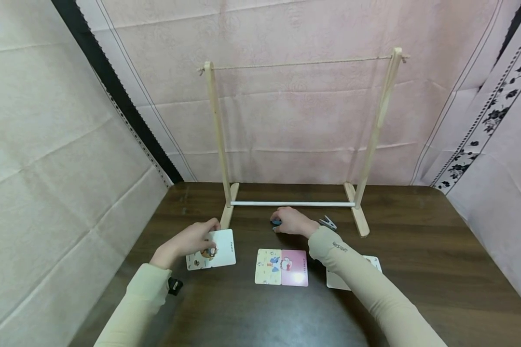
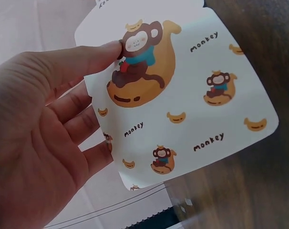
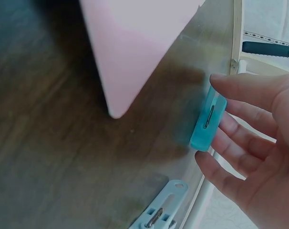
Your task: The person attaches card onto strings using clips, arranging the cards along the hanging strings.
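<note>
My left hand (image 1: pixel 193 239) pinches a white card (image 1: pixel 225 248) between thumb and fingers, at the left of the table. In the left wrist view the card (image 2: pixel 182 95) shows monkeys on bananas and the word "monkey". Farther right, near the white rod, my right hand (image 1: pixel 293 221) holds a teal clothespin (image 3: pixel 207 124) with thumb and fingers at its ends. A pale grey-blue clothespin (image 1: pixel 328 222) lies beside the right wrist. Between the arms lies a yellow and pink card (image 1: pixel 269 267). Another white card (image 1: pixel 337 281) is partly hidden under the right forearm.
A wooden frame stands at the back, with a left post (image 1: pixel 217 130), a right post (image 1: pixel 377 120), a string (image 1: pixel 301 63) between their tops and a white rod (image 1: pixel 293 204) low down. Pale cloth (image 1: pixel 295 120) hangs behind the brown table (image 1: pixel 434 250).
</note>
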